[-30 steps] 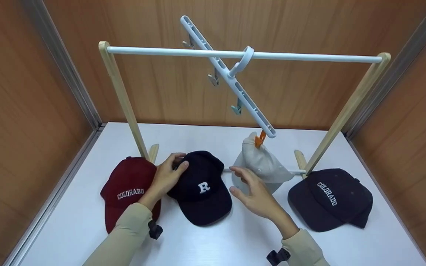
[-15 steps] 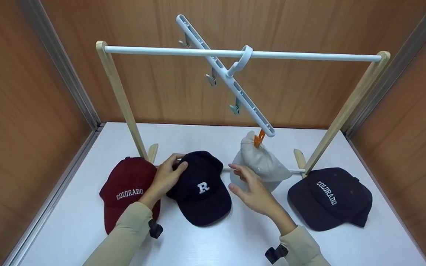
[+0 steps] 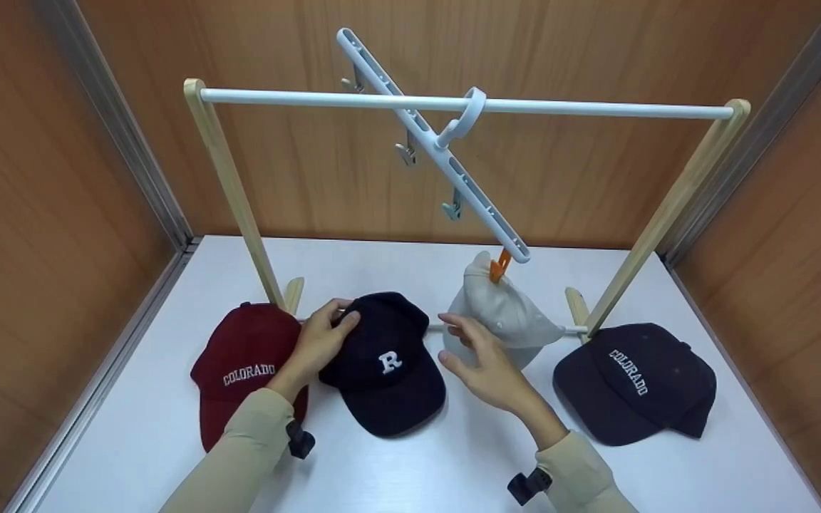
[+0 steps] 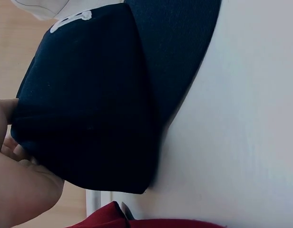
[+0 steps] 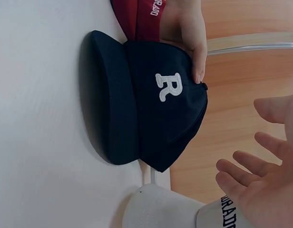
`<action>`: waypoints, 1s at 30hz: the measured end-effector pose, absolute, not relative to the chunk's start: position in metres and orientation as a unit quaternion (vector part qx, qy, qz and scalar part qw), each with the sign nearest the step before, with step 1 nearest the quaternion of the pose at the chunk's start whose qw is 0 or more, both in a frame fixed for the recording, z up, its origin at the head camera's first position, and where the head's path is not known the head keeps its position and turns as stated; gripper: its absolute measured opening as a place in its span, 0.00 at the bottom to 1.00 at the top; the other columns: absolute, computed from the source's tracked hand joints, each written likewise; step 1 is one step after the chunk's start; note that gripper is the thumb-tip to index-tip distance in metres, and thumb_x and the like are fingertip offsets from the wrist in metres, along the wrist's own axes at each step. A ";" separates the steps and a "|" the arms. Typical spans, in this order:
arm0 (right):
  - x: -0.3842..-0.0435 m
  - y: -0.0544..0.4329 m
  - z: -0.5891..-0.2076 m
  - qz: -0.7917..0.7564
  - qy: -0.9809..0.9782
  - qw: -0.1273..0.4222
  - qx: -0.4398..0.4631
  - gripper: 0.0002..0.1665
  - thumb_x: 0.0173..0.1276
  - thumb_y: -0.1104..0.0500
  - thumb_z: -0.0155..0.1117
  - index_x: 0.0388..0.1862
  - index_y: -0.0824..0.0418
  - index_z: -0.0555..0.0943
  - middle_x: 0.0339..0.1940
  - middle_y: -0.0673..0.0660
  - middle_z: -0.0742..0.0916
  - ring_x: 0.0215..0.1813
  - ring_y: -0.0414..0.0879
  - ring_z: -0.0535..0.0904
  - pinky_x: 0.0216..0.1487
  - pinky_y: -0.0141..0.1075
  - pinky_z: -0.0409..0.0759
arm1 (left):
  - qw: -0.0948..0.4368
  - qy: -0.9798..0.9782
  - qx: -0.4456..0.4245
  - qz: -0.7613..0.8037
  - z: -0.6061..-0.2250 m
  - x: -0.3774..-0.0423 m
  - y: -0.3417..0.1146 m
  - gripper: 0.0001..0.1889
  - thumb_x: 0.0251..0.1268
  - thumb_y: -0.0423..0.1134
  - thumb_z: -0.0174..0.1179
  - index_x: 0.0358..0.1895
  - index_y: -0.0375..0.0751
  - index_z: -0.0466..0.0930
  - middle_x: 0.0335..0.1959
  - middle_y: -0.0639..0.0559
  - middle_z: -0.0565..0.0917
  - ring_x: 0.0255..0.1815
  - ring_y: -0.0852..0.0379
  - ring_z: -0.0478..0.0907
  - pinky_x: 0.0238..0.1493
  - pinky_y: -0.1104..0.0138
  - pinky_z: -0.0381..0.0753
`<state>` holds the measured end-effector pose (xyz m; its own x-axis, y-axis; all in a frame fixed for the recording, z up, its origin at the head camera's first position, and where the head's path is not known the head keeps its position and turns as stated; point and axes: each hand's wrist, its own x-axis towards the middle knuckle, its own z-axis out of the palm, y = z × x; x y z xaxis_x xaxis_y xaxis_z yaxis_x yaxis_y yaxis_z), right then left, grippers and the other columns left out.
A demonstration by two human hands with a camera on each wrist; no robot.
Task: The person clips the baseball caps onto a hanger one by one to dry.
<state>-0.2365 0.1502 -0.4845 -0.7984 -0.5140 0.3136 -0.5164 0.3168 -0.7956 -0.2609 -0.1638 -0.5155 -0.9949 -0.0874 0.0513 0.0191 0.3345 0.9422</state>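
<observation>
My left hand (image 3: 316,349) grips the navy baseball cap (image 3: 389,392) with a white R by the left side of its crown. The thumb lies on the front and the fingers go behind, partly hidden. In the left wrist view the cap's dark side panel (image 4: 89,118) fills much of the picture. My right hand (image 3: 485,367) is held open to the right of that cap, its fingers apart and holding nothing. Behind it a light grey cap (image 3: 514,317) hangs from an orange clip (image 3: 500,266). In the right wrist view the R cap (image 5: 151,128) rests brim toward the white surface.
A light blue clip hanger (image 3: 446,153) hooks over the rack's white rail (image 3: 296,98) and hangs at a slant, with several more clips. A maroon cap (image 3: 254,349) lies left, a dark Colorado cap (image 3: 638,385) right. Wooden legs (image 3: 239,199) and panel walls (image 3: 296,178) surround the white tabletop (image 3: 368,477).
</observation>
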 end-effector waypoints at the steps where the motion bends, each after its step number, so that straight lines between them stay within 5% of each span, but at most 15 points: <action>1: -0.237 0.150 -0.484 0.490 -0.812 0.003 0.317 0.33 0.80 0.56 0.66 0.78 0.63 0.70 0.76 0.63 0.77 0.75 0.65 0.73 0.76 0.57 0.71 | 0.047 -0.814 0.022 -0.578 -0.515 -0.261 -0.164 0.14 0.81 0.43 0.60 0.61 0.42 0.83 0.54 0.43 0.88 0.58 0.47 0.81 0.66 0.53 0.71; 17: -0.239 0.148 -0.486 0.492 -0.811 0.003 0.316 0.32 0.80 0.59 0.66 0.77 0.65 0.70 0.76 0.64 0.77 0.74 0.65 0.75 0.75 0.57 0.72 | 0.055 -0.797 0.019 -0.601 -0.509 -0.259 -0.158 0.12 0.80 0.40 0.62 0.57 0.39 0.84 0.43 0.46 0.89 0.43 0.54 0.82 0.54 0.61 0.75; 30: -0.239 0.147 -0.486 0.491 -0.811 0.008 0.316 0.31 0.79 0.61 0.67 0.77 0.65 0.71 0.75 0.64 0.78 0.74 0.66 0.75 0.75 0.56 0.73 | 0.073 -0.799 0.002 -0.597 -0.504 -0.258 -0.153 0.12 0.80 0.40 0.63 0.55 0.37 0.85 0.46 0.45 0.91 0.45 0.56 0.82 0.56 0.62 0.76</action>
